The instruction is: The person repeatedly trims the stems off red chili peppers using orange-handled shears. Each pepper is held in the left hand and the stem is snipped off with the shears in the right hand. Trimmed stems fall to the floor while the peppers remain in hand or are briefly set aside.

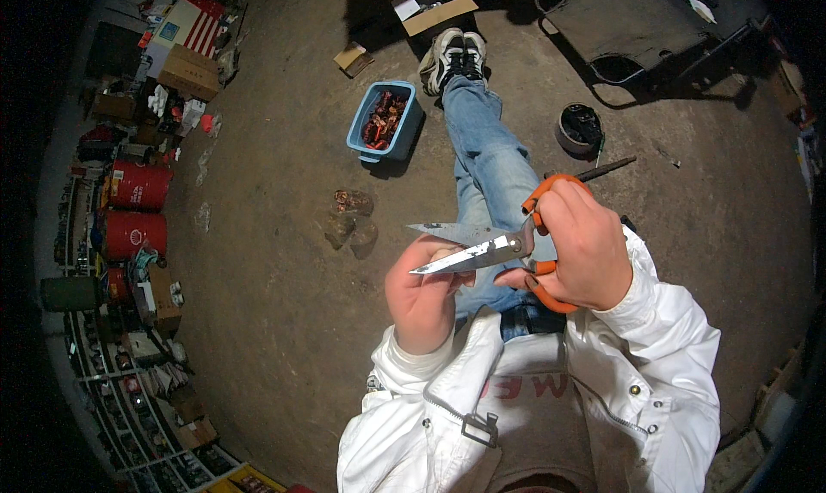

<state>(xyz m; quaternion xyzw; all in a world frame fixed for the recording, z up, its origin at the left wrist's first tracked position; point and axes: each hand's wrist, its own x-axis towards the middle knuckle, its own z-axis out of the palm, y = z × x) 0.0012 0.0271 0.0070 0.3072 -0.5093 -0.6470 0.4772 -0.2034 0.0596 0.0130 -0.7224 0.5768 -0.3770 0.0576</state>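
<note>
My right hand [585, 243] is wrapped around the orange handles of a pair of scissors [482, 254]. The blades stand apart and point left, their metal worn and spotted dark. Just behind and below them, my left hand [422, 291] is closed, its fingers curled in and partly covered by the lower blade. Anything inside those fingers is hidden. Both hands are above my lap, over my outstretched legs in blue jeans [490, 140].
Left of my legs sits a blue plastic bin [354, 140] of reddish-brown pieces, with several short cylinders [353, 202] nearer me. To the right are a dark bucket [568, 140] and a dark rod [609, 168]. Red drums [138, 187] and cluttered shelves line the left.
</note>
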